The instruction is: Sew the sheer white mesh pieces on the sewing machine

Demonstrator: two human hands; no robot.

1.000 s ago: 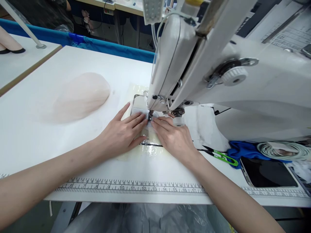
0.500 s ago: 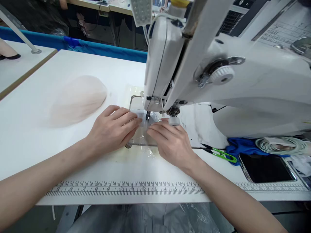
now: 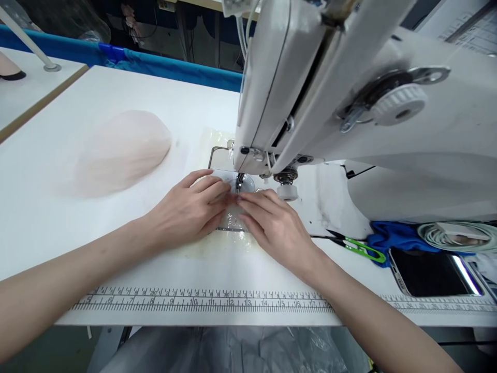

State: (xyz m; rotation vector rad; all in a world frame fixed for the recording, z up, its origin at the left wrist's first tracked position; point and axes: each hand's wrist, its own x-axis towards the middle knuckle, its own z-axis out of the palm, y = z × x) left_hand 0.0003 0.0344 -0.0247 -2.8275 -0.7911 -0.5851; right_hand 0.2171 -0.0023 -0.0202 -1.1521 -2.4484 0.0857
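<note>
In the middle of the head view, both hands meet just in front of the presser foot (image 3: 239, 181) of a white sewing machine (image 3: 267, 88). Between the fingertips lies a small piece of sheer fabric (image 3: 232, 201), pale and hard to make out against the plate. My left hand (image 3: 194, 207) has its fingers bent and pressed together on the fabric's left side. On the other side, my right hand (image 3: 275, 223) pinches the fabric, its fingertips close to the needle area. Part of the fabric is hidden beneath the fingers.
Left on the white table (image 3: 155, 274) rests a sheer beige fabric piece (image 3: 128, 150). Green-handled thread snips (image 3: 359, 248), a blue cloth (image 3: 382, 238), a coiled cord (image 3: 454, 233) and a phone (image 3: 435, 272) lie at the right. A printed ruler (image 3: 209, 300) runs along the front edge.
The camera has come nearer the machine, which looks larger. My fingertips have drawn closer together in front of the presser foot, and pinkish fabric now shows between them.
</note>
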